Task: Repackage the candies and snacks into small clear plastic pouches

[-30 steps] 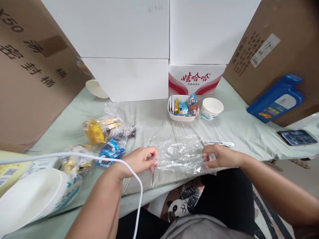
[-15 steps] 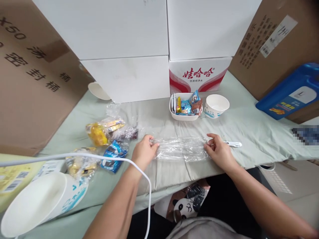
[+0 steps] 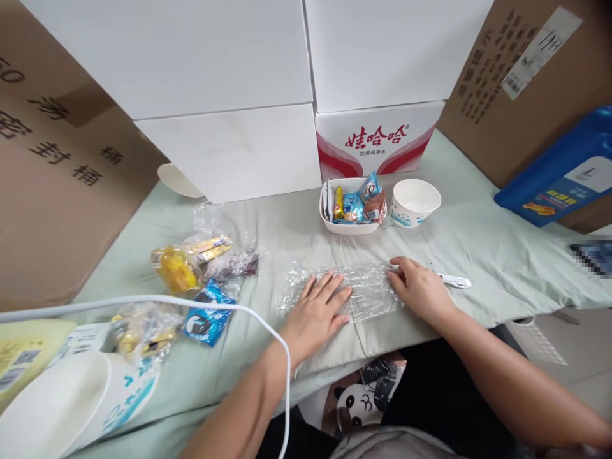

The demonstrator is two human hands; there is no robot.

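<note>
A clear plastic bag [image 3: 370, 290] lies spread out on the green cloth in front of me. My left hand [image 3: 318, 312] rests flat on its left part, fingers spread. At the bag's right end, my right hand [image 3: 418, 287] has its fingers curled in and holds the edge. Just beyond the right hand, a white utility knife [image 3: 455, 280] lies partly behind the knuckles. Farther back, a white plastic tub [image 3: 352, 227] holds several small snack packets, with a white paper bowl [image 3: 415, 204] beside it.
Several wrapped snacks, including a blue packet [image 3: 210, 312] and a yellow packet [image 3: 174, 268], lie to the left. A white cable [image 3: 248, 310] hangs across my left forearm. White boxes [image 3: 234, 153] stand at the back; a blue bottle [image 3: 554, 185] leans at the right.
My left hand has let go of the bag's left end, opened and moved right to lie flat on the plastic. My right hand stays at the right end.
</note>
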